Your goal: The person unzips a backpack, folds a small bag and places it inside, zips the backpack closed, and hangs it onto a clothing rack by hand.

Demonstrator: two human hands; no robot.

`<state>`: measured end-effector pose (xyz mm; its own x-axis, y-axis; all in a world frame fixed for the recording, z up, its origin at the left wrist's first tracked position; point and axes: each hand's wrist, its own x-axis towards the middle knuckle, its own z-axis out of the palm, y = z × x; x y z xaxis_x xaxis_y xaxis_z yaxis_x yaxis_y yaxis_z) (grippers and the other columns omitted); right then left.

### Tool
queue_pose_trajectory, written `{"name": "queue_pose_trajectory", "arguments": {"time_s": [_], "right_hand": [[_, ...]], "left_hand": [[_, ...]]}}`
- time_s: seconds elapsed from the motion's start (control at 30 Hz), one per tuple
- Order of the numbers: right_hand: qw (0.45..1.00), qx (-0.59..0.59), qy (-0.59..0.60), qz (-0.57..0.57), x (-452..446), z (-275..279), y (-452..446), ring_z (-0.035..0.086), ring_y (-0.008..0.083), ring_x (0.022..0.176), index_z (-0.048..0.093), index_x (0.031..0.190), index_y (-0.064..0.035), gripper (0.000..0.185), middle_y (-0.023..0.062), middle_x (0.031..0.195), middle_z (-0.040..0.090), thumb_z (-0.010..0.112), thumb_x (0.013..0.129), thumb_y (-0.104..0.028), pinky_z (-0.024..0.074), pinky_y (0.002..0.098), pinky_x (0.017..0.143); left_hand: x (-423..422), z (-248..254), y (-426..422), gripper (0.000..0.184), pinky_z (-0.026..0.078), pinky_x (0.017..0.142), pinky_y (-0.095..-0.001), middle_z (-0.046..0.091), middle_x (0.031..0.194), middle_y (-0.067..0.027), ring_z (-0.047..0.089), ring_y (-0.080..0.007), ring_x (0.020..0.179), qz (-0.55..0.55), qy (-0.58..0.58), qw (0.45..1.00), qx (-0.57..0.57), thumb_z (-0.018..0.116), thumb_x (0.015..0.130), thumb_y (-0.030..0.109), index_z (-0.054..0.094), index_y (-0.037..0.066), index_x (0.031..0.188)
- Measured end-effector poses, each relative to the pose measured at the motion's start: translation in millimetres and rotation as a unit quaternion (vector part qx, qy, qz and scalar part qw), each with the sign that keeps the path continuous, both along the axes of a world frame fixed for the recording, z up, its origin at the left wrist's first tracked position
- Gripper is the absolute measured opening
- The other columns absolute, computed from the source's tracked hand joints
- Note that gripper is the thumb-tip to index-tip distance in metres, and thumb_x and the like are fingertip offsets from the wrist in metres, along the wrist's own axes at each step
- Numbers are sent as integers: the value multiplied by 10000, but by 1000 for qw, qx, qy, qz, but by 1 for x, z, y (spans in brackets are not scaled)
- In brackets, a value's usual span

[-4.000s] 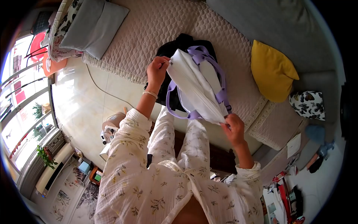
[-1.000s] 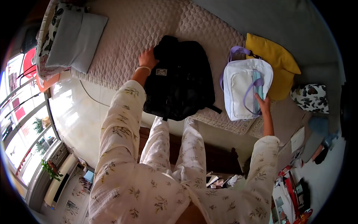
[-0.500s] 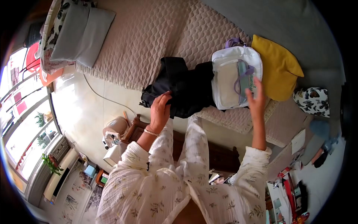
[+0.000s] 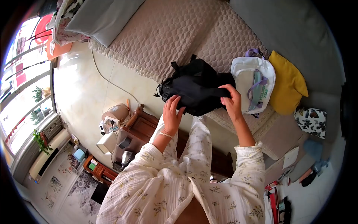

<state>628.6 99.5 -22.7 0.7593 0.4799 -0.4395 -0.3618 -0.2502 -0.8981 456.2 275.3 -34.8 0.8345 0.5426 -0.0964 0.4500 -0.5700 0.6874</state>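
Note:
A black backpack (image 4: 197, 87), with buckles and straps at its left end, lies across the bed edge in front of my knees. My left hand (image 4: 171, 117) rests on the near left edge of it, fingers stretched out and thumb apart. At the other end, my right hand (image 4: 232, 102) is closed on a wide black strap (image 4: 216, 92) of the backpack; part of its grip is hidden. Just right of that hand lies a white backpack (image 4: 242, 69) with purple straps and a clear-looking front pocket, touched by neither hand.
A yellow cushion (image 4: 287, 86) and a butterfly-print cushion (image 4: 311, 122) lie to the right on the quilted bed cover (image 4: 164, 37). Grey pillows (image 4: 102, 18) lie at the upper left. A cable (image 4: 108, 80) crosses the floor. A wooden cabinet (image 4: 143, 125) stands by my legs.
My right hand has come down and left from above the white backpack and taken hold of the black backpack's strap. The black backpack has shifted and spread. The view has turned slightly.

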Motion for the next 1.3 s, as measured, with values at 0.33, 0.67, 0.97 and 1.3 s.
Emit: {"name": "queue_pose_trajectory", "arguments": {"time_s": [0.33, 0.67, 0.97, 1.3], "right_hand": [[999, -34, 20, -16, -16, 7, -20, 416, 20, 564, 600, 953, -22, 197, -43, 662, 477, 482, 835, 83, 320, 179, 508], [966, -119, -88, 212, 16, 42, -18, 556, 87, 726, 604, 920, 16, 240, 45, 752, 587, 592, 689, 81, 439, 234, 670], [826, -207, -501, 154, 68, 75, 63, 518, 324, 1089, 571, 1129, -40, 415, 115, 1149, 552, 662, 725, -15, 416, 422, 922], [932, -100, -263, 229, -65, 11, 85, 625, 249, 822, 569, 1006, -32, 279, 87, 913, 613, 692, 756, -46, 502, 340, 734]], "left_hand": [[-37, -27, 45, 175, 451, 894, -384, 617, 1051, -116, 571, -329, 1023, -40, 0, 994, -99, 660, 800, 78, 622, 44, 968], [4, -152, 130, 275, 434, 928, -404, 635, 1048, -94, 539, -321, 1078, -341, 134, 919, -143, 636, 743, 77, 642, 69, 1018], [-30, -35, 107, 117, 462, 672, -248, 608, 779, -7, 535, -63, 721, -71, 79, 875, -472, 626, 892, 106, 609, 9, 955], [0, -17, 32, 98, 424, 748, -187, 586, 886, 44, 534, -41, 838, 188, -7, 726, -662, 585, 932, 127, 592, 47, 986]]}}
